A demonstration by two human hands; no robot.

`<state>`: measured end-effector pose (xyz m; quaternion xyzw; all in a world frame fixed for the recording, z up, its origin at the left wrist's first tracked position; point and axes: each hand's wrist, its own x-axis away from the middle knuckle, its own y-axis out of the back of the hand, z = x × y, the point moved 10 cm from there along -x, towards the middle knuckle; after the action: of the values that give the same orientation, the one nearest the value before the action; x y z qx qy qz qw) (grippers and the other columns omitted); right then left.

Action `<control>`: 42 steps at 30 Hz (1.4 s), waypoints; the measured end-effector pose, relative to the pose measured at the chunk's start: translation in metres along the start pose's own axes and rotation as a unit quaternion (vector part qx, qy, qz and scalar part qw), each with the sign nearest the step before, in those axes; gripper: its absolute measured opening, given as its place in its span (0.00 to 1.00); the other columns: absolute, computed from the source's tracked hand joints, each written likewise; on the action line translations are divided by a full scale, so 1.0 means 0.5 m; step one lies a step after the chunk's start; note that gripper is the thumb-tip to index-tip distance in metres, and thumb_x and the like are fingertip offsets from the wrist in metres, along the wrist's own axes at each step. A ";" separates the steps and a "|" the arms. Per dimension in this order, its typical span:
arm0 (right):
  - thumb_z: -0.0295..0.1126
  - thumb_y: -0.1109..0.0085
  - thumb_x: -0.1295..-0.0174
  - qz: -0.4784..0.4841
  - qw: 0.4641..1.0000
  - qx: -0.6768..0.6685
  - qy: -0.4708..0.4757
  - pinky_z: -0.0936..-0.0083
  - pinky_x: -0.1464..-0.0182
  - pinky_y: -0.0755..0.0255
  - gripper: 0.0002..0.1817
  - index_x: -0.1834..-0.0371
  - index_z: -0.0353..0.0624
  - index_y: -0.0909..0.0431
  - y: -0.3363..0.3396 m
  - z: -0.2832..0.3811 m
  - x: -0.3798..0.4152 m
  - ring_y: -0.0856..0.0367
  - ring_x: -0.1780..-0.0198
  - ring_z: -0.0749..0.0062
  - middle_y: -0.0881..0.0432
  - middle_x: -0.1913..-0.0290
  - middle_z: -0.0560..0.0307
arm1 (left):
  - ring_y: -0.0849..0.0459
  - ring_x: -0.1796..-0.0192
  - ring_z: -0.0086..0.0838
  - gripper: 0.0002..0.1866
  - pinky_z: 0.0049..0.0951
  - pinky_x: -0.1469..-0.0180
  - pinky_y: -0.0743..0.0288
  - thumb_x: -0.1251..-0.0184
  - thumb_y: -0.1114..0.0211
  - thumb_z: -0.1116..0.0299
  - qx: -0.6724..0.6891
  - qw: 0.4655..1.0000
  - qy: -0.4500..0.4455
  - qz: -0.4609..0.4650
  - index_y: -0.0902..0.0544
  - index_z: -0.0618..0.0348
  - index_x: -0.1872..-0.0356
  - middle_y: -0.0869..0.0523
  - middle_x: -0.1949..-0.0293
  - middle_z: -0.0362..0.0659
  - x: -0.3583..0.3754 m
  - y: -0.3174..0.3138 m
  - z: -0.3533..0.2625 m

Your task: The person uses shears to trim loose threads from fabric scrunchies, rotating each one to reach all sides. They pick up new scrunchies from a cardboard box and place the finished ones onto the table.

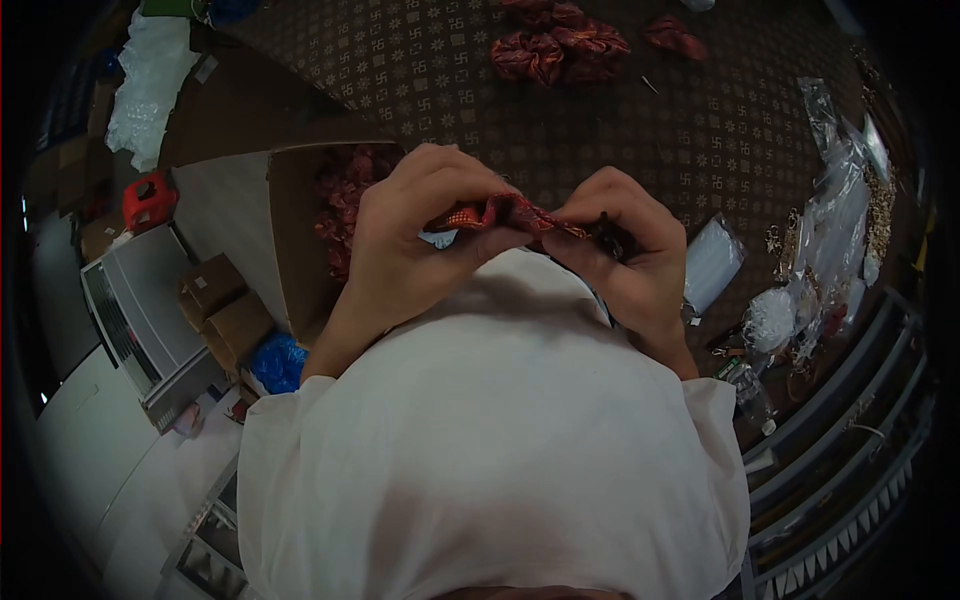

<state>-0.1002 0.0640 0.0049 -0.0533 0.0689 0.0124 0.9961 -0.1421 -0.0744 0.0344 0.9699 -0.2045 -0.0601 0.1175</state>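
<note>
Red and gold patterned fabric strip [500, 212], bunched and twisted, sits mid-frame, stretched between both hands just above the white-clothed chest. Left hand [415, 225] curled closed, thumb and fingers pinching the strip's left end. Right hand [620, 245] also closed, pinching the right end; something small and dark shows at its fingertips, too blurred to identify. Both hands close together, strip taut-ish between them.

Step in hand, by my read: gathering or turning the fabric into a ruffled ring like the finished ones further off. Mid-way on this piece, not closed up yet. Next move likely calls for a firm pinch on one end while the other hand works the cloth along; grip must not slip or the gather loosens.

Outward: open brown cardboard box [300, 240] left of the hands, holding more red fabric pieces [345, 195]. Dark brown patterned worktop [640, 120] under everything. Pile of finished red ruffled fabric rings [555, 45] at top centre, one single red piece [675, 38] beside it. Clear plastic bags [835, 190] and small gold-coloured metal bits [880, 215] at right edge. Flat white plastic packet [712, 265] just right of the right hand. Bubble wrap [150, 85] upper left; red object [148, 200] on the floor left.
</note>
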 end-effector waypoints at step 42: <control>0.20 0.42 0.48 -0.032 0.998 -0.032 -0.049 0.84 0.64 0.32 0.13 0.57 0.34 0.22 -0.007 -0.015 -0.022 0.25 0.64 0.77 0.25 0.66 0.59 | 0.19 0.62 0.21 0.09 0.19 0.58 0.25 0.44 0.36 0.78 0.171 0.970 0.171 0.035 0.17 0.65 0.61 0.18 0.65 0.41 0.018 -0.009 0.087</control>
<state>-0.1121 0.0594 -0.0007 -0.0869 0.0179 -0.0151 0.9959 -0.1394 -0.0832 -0.0095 0.9636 -0.2225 0.1471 -0.0151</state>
